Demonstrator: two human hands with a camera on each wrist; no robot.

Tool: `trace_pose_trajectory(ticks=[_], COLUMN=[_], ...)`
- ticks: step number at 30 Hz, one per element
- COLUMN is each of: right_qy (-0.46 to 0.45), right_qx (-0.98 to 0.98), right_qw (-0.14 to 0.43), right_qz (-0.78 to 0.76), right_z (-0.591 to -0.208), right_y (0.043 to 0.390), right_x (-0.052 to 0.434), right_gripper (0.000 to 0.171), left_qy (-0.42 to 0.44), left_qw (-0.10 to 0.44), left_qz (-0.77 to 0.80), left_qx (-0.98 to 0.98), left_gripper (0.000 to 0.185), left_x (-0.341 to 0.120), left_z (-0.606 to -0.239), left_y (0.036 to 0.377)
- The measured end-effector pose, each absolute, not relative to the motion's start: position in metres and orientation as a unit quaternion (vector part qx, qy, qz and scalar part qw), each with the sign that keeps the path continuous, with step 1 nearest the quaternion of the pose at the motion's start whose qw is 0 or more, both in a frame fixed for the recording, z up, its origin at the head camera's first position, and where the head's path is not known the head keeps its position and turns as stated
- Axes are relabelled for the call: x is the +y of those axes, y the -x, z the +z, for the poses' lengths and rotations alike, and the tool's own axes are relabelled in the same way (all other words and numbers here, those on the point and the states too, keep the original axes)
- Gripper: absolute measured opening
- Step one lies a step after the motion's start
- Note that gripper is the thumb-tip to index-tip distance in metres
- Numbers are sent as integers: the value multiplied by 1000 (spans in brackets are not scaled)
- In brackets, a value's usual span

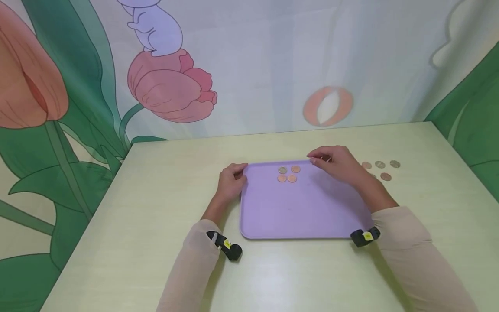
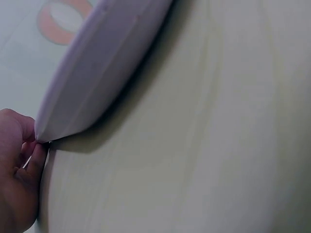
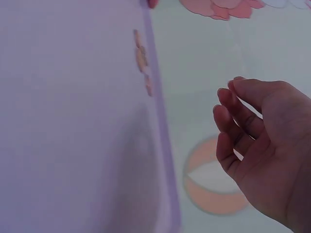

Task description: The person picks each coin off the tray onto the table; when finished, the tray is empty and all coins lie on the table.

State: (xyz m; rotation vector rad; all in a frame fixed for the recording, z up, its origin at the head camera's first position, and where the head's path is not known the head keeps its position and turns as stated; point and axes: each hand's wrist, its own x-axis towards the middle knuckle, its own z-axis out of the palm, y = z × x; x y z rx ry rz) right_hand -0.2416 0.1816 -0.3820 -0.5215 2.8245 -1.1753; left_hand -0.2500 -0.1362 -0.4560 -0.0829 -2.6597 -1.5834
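4 coins [image 1: 291,178] lay flat on a purple tray [image 1: 288,216], gathered close to its far rim: 3 coppery and 1 silvery, the silvery piece at the far left of the group. The tray rested on a pale table [image 1: 148,242], its right side partly covered by the right forearm [image 1: 376,193]. The left hand [image 1: 231,182] pinched the tray's far left corner between thumb and fingers. The right hand [image 1: 338,161] hung by the tray's far rim, to the right of the group, its fingers bent and its thumb tip close to a fingertip; I could not tell whether anything was pinched there. Beyond the tray's right side, 5 loose coins [image 1: 386,177] showed on the table: 2 silvery, 2 coppery and 1 mostly hidden by the right arm, its colour unclear. Both arms wore beige sleeves [image 1: 405,255], and at each cuff sat a small black camera [image 1: 235,252] with a yellow label. Behind the table hung a printed backdrop [image 1: 253,86] with an orange tulip [image 1: 31,82], green leaves [image 1: 70,186], a pale animal figure [image 1: 160,32] on a pink bloom [image 1: 167,91], and an orange-and-white oval [image 1: 329,106].
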Motion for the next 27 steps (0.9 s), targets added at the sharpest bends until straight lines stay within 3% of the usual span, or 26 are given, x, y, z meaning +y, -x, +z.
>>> trace_pose_trajectory(ticks=[13,27], right_qy=[226,253], right_qx=[898,908], right_qw=[116,90], right_qz=[-358,-323], right_z=[-415,-423], right_y=[263,267], right_x=[149,142], right_gripper=[27,15], left_qy=[28,26], left_qw=[27,20], left_qz=[-509,-511], left_qx=[-860,-859], left_gripper=[44,45], left_x=[-134,-135], left_z=[-457,-452], left_y=[250,248])
